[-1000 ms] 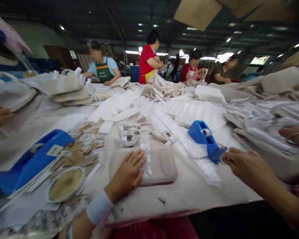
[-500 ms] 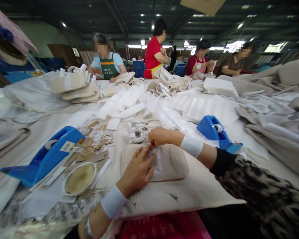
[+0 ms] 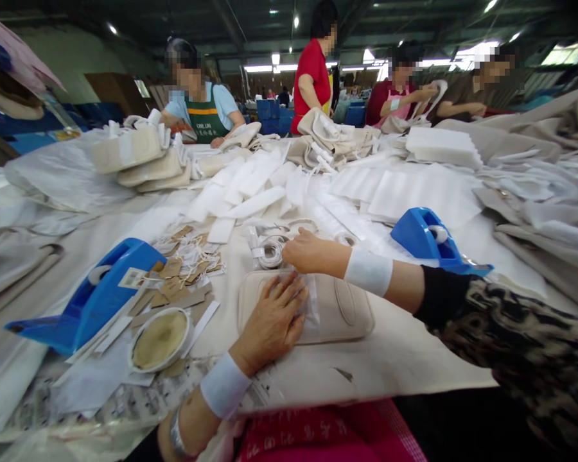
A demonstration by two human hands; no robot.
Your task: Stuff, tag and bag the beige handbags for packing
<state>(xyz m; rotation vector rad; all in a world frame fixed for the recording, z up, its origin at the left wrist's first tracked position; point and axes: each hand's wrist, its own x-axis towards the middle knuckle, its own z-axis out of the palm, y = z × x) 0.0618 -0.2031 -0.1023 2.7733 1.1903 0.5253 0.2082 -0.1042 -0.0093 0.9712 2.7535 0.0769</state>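
Note:
A beige padded pouch (image 3: 340, 309) lies flat on the table in front of me. A clear plastic strip (image 3: 309, 300) runs across its middle. My left hand (image 3: 273, 322) lies flat on the pouch's left half, fingers stretched onto the strip. My right hand (image 3: 304, 251) is closed at the pouch's far edge, pinching the strip's top end. A coiled white strap (image 3: 271, 251) lies just beyond that hand.
Two blue tape dispensers stand on the table, one at left (image 3: 92, 296) and one at right (image 3: 431, 241). A round dish (image 3: 160, 330) and brown paper tags (image 3: 180, 269) lie at left. White foam sheets (image 3: 417, 196) and beige pouches (image 3: 135, 157) are piled behind. Several people work at the far side.
My right hand left the blue tape dispenser on the right and came over to the pouch's far edge. My left hand stayed on the pouch, spreading flatter.

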